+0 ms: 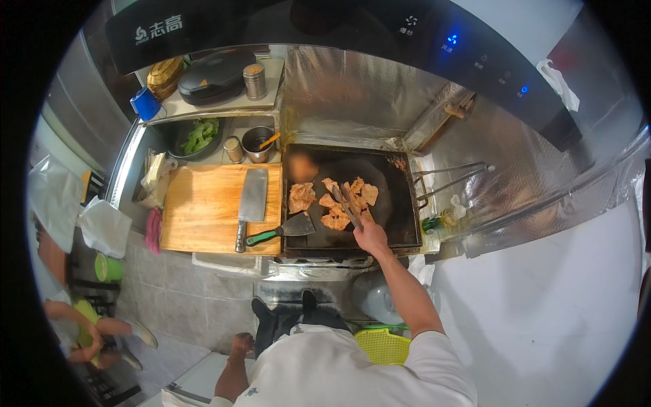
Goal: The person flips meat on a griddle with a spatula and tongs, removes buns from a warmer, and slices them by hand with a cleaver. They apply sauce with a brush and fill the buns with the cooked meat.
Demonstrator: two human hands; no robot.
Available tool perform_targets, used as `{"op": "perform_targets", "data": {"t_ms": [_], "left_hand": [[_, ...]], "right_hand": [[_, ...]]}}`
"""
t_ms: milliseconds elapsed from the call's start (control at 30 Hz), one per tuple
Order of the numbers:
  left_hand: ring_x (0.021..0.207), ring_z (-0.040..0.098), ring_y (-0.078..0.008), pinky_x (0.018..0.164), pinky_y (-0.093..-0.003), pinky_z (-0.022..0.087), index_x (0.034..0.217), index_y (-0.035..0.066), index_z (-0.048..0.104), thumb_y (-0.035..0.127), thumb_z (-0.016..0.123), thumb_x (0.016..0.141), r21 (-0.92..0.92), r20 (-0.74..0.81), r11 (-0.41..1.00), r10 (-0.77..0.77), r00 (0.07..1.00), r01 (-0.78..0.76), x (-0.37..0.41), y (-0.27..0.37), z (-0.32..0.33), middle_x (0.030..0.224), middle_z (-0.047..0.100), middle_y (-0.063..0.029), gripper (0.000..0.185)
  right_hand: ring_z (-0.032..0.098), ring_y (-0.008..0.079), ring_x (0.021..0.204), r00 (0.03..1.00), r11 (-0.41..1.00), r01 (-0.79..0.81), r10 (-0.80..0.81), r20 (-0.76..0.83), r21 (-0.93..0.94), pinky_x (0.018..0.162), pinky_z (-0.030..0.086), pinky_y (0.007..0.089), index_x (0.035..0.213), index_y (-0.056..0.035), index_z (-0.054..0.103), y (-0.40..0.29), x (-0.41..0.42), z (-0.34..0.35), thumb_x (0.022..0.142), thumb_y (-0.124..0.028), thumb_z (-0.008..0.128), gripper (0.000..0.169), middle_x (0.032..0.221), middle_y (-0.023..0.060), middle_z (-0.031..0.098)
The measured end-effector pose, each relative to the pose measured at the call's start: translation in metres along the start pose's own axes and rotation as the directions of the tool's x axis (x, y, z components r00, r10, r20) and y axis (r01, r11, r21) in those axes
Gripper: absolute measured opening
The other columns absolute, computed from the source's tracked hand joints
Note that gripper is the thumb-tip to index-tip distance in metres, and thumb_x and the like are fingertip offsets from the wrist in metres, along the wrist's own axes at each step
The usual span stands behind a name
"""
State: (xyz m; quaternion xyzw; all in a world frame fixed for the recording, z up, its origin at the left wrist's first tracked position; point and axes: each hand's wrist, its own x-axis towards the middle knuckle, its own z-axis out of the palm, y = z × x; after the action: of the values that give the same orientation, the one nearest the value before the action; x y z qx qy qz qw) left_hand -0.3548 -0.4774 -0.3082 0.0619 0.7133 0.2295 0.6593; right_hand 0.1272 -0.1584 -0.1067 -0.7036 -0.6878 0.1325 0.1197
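My right hand (371, 237) grips a pair of metal tongs (348, 206). Their tips reach into pieces of browned, seasoned meat (335, 219) spread on the dark flat griddle (396, 219). A separate clump of meat (301, 197) lies at the griddle's left side. Down beside my body hangs my left hand (243, 342), its fingers partly hidden and away from the cooking surface. A scraper with a green and black handle (264, 237) bridges the wooden cutting board (203, 208) and the griddle's edge. Close to it on the board rests a cleaver (254, 196).
Behind the board stand a bowl of lettuce (201, 136), a shaker (233, 149) and a metal pot (258, 144). Another pair of tongs (450, 180) and a bottle (432, 224) are right of the griddle. A range hood (325, 30) overhangs. A person (91, 325) sits at lower left.
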Motion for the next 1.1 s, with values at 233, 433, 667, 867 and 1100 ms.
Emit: {"op": "perform_targets", "data": {"t_ms": [233, 433, 667, 867, 1100], "left_hand": [[0.058, 0.060, -0.0231, 0.048, -0.0365, 0.050, 0.109, -0.004, 0.062, 0.008, 0.055, 0.089, 0.128, -0.016, 0.986, 0.113, 0.993, -0.110, 0.007, 0.004, 0.008, 0.081, 0.064, -0.0153, 0.024], [0.063, 0.064, -0.0249, 0.052, -0.0370, 0.053, 0.109, -0.004, 0.062, 0.010, 0.054, 0.090, -0.249, 0.386, 0.962, -0.005, 0.922, 0.109, 0.053, -0.032, -0.040, 0.084, 0.066, -0.0164, 0.025], [0.066, 0.063, -0.0237, 0.052, -0.0366, 0.051, 0.107, -0.005, 0.060, 0.009, 0.053, 0.090, 0.156, -0.035, 0.986, 0.056, 0.998, -0.050, 0.009, 0.000, 0.004, 0.087, 0.066, -0.0165, 0.023], [0.063, 0.060, -0.0221, 0.049, -0.0349, 0.047, 0.105, -0.003, 0.060, 0.006, 0.053, 0.090, 0.179, 0.108, 0.983, 0.019, 0.994, -0.038, 0.023, -0.009, -0.014, 0.082, 0.064, -0.0143, 0.020], [0.060, 0.059, -0.0218, 0.047, -0.0354, 0.046, 0.103, -0.003, 0.061, 0.005, 0.055, 0.089, 0.099, -0.072, 0.995, -0.002, 0.997, 0.010, -0.021, 0.022, 0.020, 0.079, 0.063, -0.0139, 0.017]], "right_hand": [[0.066, 0.0394, 0.076, 0.993, 0.992, 0.017, -0.003, 0.114, -0.124, 0.067, 0.052, 0.0498, 0.117, -0.0053, 0.059, -0.019, -0.015, -0.025, 0.085, -0.023, 0.058, 0.036, 0.080, 0.0215, 0.067], [0.067, 0.0347, 0.071, 0.996, 0.997, 0.003, 0.004, 0.092, -0.075, 0.062, 0.053, 0.0464, 0.122, -0.0040, 0.058, -0.022, -0.006, -0.012, 0.086, -0.022, 0.056, 0.041, 0.076, 0.0175, 0.068], [0.067, 0.0352, 0.071, 0.995, 0.996, -0.088, 0.089, 0.050, -0.022, 0.062, 0.054, 0.0475, 0.115, 0.0005, 0.059, -0.014, -0.003, -0.006, 0.089, -0.023, 0.053, 0.036, 0.078, 0.0180, 0.068], [0.065, 0.0426, 0.081, 0.994, 0.998, -0.063, 0.060, 0.086, 0.030, 0.071, 0.052, 0.0513, 0.099, 0.0006, 0.060, -0.017, -0.008, -0.003, 0.087, -0.026, 0.056, 0.029, 0.085, 0.0237, 0.067], [0.067, 0.0381, 0.079, 0.992, 0.994, -0.106, 0.106, 0.067, -0.002, 0.069, 0.054, 0.0474, 0.112, 0.0028, 0.058, -0.015, 0.003, -0.006, 0.090, -0.024, 0.052, 0.035, 0.085, 0.0214, 0.068]]}}
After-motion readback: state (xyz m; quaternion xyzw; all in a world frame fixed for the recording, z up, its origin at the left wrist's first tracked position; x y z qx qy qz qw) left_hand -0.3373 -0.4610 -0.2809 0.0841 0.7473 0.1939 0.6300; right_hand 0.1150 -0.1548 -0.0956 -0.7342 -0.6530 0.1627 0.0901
